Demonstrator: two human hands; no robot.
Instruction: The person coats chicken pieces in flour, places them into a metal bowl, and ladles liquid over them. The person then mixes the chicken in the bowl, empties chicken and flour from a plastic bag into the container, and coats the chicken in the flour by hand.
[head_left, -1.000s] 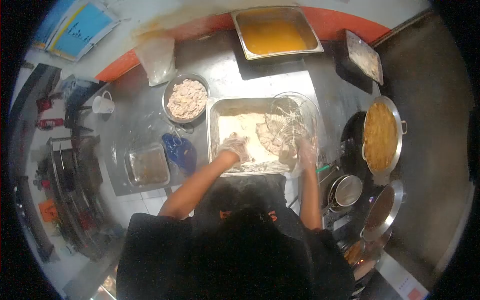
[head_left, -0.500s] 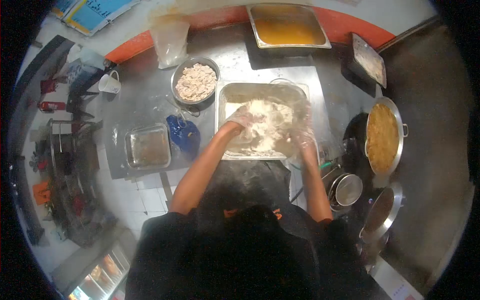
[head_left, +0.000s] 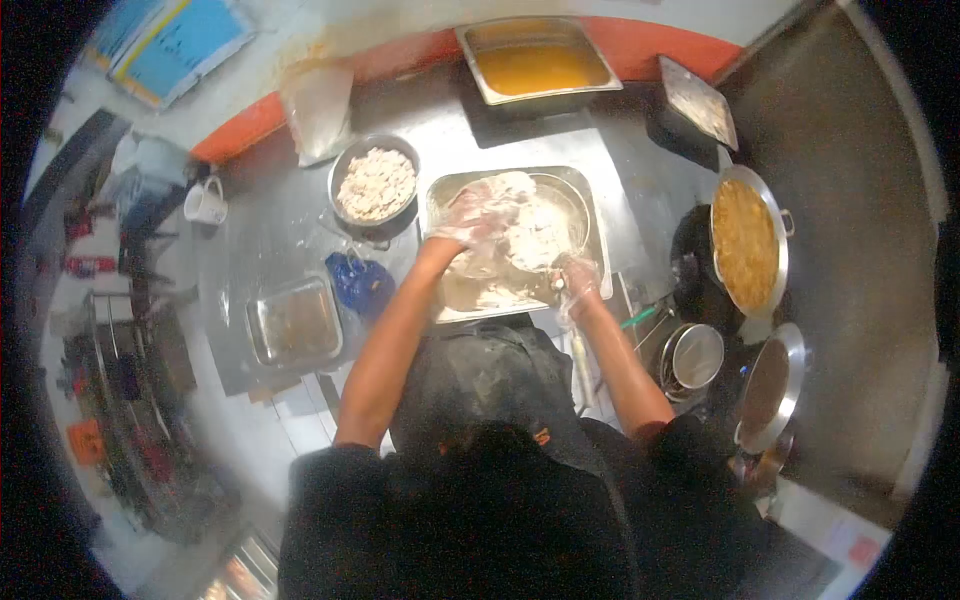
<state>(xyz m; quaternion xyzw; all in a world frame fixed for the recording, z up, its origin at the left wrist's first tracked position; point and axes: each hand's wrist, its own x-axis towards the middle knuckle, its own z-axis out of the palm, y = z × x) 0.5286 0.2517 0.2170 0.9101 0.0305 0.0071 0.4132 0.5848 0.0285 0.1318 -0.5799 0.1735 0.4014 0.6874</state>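
Right fingers [head_left: 574,272] clasped round strainer handle [head_left: 581,362]; left fingers [head_left: 484,210] blurred, grip unclear. Strainer [head_left: 577,222] now lowered into tray [head_left: 601,235], floury mass [head_left: 537,235] gathered over it.

Black top [head_left: 460,530], short sleeves [head_left: 335,475], bare forearms [head_left: 392,350]. Dark front panel [head_left: 480,370], maybe an apron, greyish smudges. Small orange marking [head_left: 541,437], unreadable. Left hand [head_left: 484,212] and right hand [head_left: 578,274] wear thin, clear, crinkled plastic gloves [head_left: 582,284]; left one blurred.

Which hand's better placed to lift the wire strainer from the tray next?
Right, likely: the right hand holds the strainer handle; the left hand, blurred, is away from it, by the white powder.
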